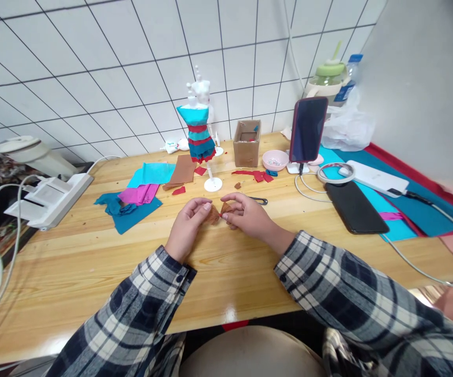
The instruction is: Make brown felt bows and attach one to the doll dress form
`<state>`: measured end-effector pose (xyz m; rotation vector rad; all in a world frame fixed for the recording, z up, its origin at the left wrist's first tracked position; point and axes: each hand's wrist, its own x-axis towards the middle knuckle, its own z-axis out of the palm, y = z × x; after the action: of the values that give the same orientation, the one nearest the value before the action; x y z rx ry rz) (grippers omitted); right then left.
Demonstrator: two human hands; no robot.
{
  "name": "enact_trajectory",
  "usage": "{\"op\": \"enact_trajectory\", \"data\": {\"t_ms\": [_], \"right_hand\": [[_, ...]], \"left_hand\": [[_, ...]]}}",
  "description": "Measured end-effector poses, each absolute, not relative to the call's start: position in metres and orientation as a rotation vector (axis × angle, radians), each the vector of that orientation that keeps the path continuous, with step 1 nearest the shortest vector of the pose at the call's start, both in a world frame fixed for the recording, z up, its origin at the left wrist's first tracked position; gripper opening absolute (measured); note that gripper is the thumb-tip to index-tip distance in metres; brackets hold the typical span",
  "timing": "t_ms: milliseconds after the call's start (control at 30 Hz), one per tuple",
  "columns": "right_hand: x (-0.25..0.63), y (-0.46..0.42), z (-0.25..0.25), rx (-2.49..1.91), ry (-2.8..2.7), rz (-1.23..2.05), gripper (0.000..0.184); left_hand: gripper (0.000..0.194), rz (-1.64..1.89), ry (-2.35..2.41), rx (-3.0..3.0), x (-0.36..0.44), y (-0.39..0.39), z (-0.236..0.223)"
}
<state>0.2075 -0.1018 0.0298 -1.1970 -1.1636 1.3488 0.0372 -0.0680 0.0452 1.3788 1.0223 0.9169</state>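
Observation:
Between my two hands is a small brown bow-shaped piece of thin crinkled material, with a bit of red at its middle. My left hand pinches its left side between thumb and fingers. On the other side, my right hand is closed on it near the red middle. Just beyond my right hand lies a black-handled tool, partly hidden by the hand. Behind the hands stands a small white dress form wearing a turquoise, red and dark teal layered dress.
Turquoise sheet, magenta piece, teal sheet and brown sheet lie left. Behind are a cardboard box, pink bowl and propped phone. A black phone and cables lie right; a power strip left.

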Motion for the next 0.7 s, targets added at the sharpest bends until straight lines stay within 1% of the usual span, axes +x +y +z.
{"op": "enact_trajectory", "data": {"t_ms": [67,133,233,400,467,533,600,700], "right_hand": [[0.2076,-0.1017,0.0278,-1.179,-1.207,1.32,0.04],[0.2076,-0.1022,0.0264,-1.182,-1.259,1.284,0.041],[0.2082,-0.1027,0.0265,-1.262,-1.309,1.158,0.039],[0.2112,-0.1009,0.0282,-1.361,-1.403,0.995,0.017],[0.212,-0.1,0.0276,-1.389,-1.458,0.923,0.011],[0.2122,-0.0998,0.0272,-1.416,-1.498,0.878,0.01],[0.2119,-0.1003,0.0281,-1.428,-1.498,0.915,0.011],[0.2114,-0.1019,0.0312,-1.401,-1.378,1.085,0.013]], "left_hand": [[0.044,0.844,0.943,1.358,0.0382,-0.0697,0.0457],[0.049,0.784,0.915,1.372,0.0389,-0.0706,0.0454],[0.044,0.808,0.953,1.408,0.0383,-0.0698,0.0441],[0.043,0.806,0.935,1.458,0.0375,-0.068,0.0431],[0.042,0.769,0.921,1.485,0.0387,-0.0689,0.0433],[0.04,0.728,0.904,1.492,0.0401,-0.0702,0.0435],[0.04,0.707,0.901,1.47,0.0407,-0.0709,0.0439],[0.041,0.74,0.929,1.42,0.039,-0.0702,0.0445]]}}
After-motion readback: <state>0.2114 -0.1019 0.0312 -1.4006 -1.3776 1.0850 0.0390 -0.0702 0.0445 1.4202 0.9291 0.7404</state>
